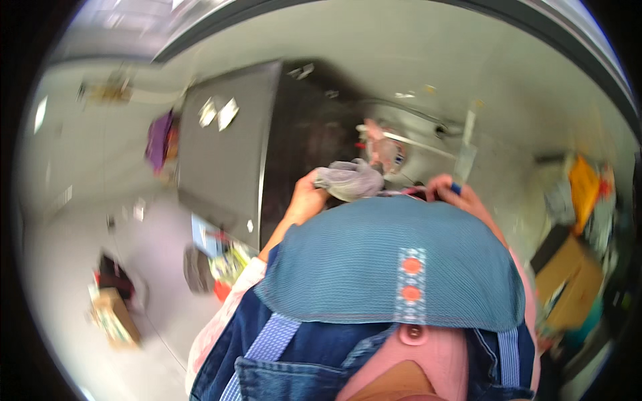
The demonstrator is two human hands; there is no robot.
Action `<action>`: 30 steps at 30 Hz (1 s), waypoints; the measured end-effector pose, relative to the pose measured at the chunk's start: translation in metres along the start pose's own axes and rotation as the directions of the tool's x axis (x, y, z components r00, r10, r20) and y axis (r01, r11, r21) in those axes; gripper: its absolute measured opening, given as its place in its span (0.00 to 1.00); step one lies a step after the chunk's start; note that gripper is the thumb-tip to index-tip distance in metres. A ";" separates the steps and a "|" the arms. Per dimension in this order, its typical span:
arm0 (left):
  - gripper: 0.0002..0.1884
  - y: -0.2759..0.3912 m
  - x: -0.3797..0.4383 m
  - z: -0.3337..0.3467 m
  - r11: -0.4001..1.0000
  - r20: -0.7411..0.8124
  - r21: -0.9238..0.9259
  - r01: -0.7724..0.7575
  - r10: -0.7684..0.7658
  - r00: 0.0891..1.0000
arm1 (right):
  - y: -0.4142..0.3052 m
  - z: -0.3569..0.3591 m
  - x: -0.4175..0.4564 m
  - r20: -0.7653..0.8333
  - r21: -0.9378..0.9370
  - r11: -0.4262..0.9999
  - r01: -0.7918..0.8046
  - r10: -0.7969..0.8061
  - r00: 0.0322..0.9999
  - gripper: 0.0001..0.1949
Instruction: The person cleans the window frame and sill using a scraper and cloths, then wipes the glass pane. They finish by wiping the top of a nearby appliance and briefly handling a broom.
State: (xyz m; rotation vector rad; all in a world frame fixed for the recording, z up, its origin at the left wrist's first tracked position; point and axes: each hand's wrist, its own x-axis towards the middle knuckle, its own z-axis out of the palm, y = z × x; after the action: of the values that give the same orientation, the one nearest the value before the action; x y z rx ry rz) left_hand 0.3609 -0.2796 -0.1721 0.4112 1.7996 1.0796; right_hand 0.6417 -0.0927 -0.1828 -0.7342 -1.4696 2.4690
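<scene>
My left hand (306, 196) grips a bunched greyish-lilac cloth (351, 179) just beyond the teal fabric flap (391, 255) that covers my front. My right hand (455, 192) is closed around something blue, and a pale flat strip (466, 158) extends away from it; blur hides what tool this is. Past the cloth, a pink object and a clear container (390, 154) stand close together, too smeared to name exactly. The flap hides parts of both hands.
A dark cabinet-like box (225, 155) stands left of my hands, bearing two pale papers (219, 114). A dark stool-like object (197, 270) is near its lower edge. Cardboard boxes lie at left (118, 318) and right (569, 278). A purple bag (159, 140) is farther left.
</scene>
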 end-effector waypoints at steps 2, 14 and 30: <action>0.19 -0.034 -0.013 -0.009 0.984 -0.060 -0.177 -0.005 -0.005 0.998 | 0.015 0.012 0.000 0.020 0.005 0.978 -0.210 0.210 0.978 0.11; 0.22 -0.181 -0.103 -0.050 0.958 -0.395 -0.286 -0.012 -0.107 0.912 | -0.002 0.088 0.072 0.510 -0.664 0.747 -0.043 0.494 0.704 0.10; 0.20 -0.327 -0.253 -0.113 0.846 -0.644 -0.515 -0.137 -0.276 0.714 | 0.039 0.309 0.059 0.309 -0.930 0.159 0.331 0.825 0.473 0.19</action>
State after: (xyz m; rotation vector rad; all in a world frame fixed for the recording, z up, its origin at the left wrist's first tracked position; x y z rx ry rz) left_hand 0.4435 -0.6860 -0.2808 -0.4957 1.9964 1.7742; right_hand 0.4416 -0.3285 -0.1145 0.4181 -3.8595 1.5855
